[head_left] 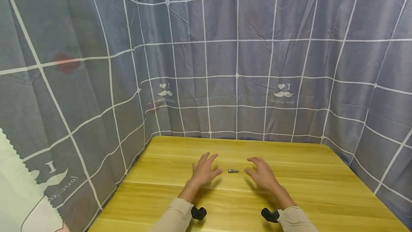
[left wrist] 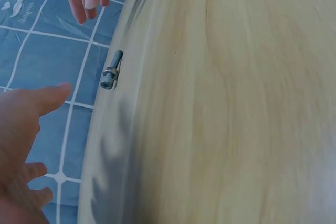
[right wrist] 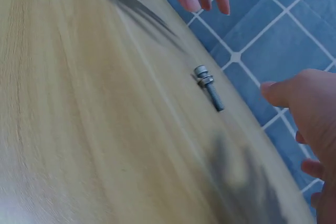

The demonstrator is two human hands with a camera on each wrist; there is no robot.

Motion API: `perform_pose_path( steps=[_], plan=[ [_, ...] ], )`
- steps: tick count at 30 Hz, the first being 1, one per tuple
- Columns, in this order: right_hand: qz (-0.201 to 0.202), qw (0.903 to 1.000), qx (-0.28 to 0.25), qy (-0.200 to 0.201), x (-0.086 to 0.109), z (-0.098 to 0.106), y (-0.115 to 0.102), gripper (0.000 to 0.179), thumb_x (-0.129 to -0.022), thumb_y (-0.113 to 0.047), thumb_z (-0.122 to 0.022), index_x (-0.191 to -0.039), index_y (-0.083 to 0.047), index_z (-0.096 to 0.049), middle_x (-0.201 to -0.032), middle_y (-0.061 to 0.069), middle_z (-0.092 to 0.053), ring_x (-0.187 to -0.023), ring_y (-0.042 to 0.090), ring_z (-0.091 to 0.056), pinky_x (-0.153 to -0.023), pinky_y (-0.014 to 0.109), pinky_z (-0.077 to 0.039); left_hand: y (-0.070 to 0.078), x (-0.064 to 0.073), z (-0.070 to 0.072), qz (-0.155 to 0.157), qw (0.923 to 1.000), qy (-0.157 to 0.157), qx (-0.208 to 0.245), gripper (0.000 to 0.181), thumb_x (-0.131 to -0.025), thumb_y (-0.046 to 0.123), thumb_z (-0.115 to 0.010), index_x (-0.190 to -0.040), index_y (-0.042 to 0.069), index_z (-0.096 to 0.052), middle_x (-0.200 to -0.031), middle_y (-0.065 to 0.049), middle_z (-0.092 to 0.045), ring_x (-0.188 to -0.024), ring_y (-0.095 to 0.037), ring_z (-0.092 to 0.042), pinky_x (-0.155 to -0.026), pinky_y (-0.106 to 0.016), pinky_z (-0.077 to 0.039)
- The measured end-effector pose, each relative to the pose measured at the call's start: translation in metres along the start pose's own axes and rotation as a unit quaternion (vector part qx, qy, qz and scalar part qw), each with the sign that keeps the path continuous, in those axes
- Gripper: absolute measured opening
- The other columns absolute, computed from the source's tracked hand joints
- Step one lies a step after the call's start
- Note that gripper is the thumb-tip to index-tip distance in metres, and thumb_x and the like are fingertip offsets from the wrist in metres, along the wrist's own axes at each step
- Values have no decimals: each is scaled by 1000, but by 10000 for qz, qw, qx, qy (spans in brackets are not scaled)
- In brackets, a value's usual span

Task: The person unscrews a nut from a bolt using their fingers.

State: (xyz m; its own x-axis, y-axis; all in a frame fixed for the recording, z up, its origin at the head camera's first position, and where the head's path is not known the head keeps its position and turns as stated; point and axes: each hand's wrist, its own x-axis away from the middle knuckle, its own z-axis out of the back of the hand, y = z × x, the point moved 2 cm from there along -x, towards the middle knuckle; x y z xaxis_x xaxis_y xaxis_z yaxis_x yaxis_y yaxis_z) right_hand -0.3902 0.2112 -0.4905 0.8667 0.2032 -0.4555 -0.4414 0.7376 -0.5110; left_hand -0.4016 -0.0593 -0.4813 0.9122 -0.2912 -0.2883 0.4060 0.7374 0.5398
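Observation:
A small metal bolt (head_left: 233, 171) lies on its side on the wooden table, its head toward the left and its threaded shank toward the right. In the right wrist view the bolt (right wrist: 209, 87) shows a round head and a ring or nut around the shank just below it. My left hand (head_left: 203, 171) hovers over the table to the left of the bolt, fingers spread and holding nothing. To the bolt's right my right hand (head_left: 261, 173) hovers likewise, fingers apart. Neither hand touches the bolt.
The yellow wood-grain table (head_left: 161, 189) reaches back to a grey curtain (head_left: 222, 56) with white grid lines, which also hangs along both sides. A pale cloth (head_left: 22, 189) with a jagged edge is at the far left. Black wrist devices (head_left: 198, 213) sit at both cuffs.

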Motion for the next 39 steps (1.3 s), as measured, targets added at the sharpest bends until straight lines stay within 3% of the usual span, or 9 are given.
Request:
perform_pose_path(
  steps=[6, 14, 24, 31, 39],
  plan=[
    [-211, 9988, -441, 53, -1, -18, 4, 40, -95, -13, -76, -130, 4, -66, -133, 27, -60, -124, 49, -55, -100, 64, -43, 3, -5, -10, 163, 9980, 57, 605, 59, -95, 30, -78, -146, 9, -57, -156, -24, -40, -140, -48, -39, -102, -84, -15],
    [-533, 9954, -790, 79, -3, -37, 3, 34, -96, -12, -75, -127, 2, -69, -133, 24, -61, -123, 46, -56, -99, 62, -45, 11, -15, -28, 399, 9938, 196, 1018, 38, -92, 21, -82, -125, 7, -72, -148, -25, -49, -134, -48, -47, -101, -85, -15],
    [-592, 9973, -441, -6, -6, -51, -3, 18, -95, -7, -75, -112, 0, -77, -129, 27, -62, -123, 50, -55, -100, 64, -43, 22, -17, -47, 1132, 9886, 714, 693, 21, -84, 23, -89, -103, 16, -82, -123, -8, -68, -126, -39, -57, -107, -81, -6],
    [-608, 9981, -3, 69, -8, -50, -8, 7, -93, -6, -77, -98, -7, -82, -127, 25, -65, -118, 49, -58, -99, 67, -41, 29, -19, -52, 1158, 9884, 845, 493, 6, -85, 23, -88, -87, 19, -85, -130, -16, -65, -128, -39, -53, -106, -81, -6],
    [-625, 9979, -102, 135, -9, -55, -9, 6, -91, -5, -78, -94, -7, -82, -124, 24, -66, -118, 48, -58, -102, 67, -38, 29, -17, -50, 1191, 9883, 881, 368, 6, -84, 24, -88, -80, 21, -84, -122, -10, -66, -125, -34, -55, -107, -81, -8]
  ],
)
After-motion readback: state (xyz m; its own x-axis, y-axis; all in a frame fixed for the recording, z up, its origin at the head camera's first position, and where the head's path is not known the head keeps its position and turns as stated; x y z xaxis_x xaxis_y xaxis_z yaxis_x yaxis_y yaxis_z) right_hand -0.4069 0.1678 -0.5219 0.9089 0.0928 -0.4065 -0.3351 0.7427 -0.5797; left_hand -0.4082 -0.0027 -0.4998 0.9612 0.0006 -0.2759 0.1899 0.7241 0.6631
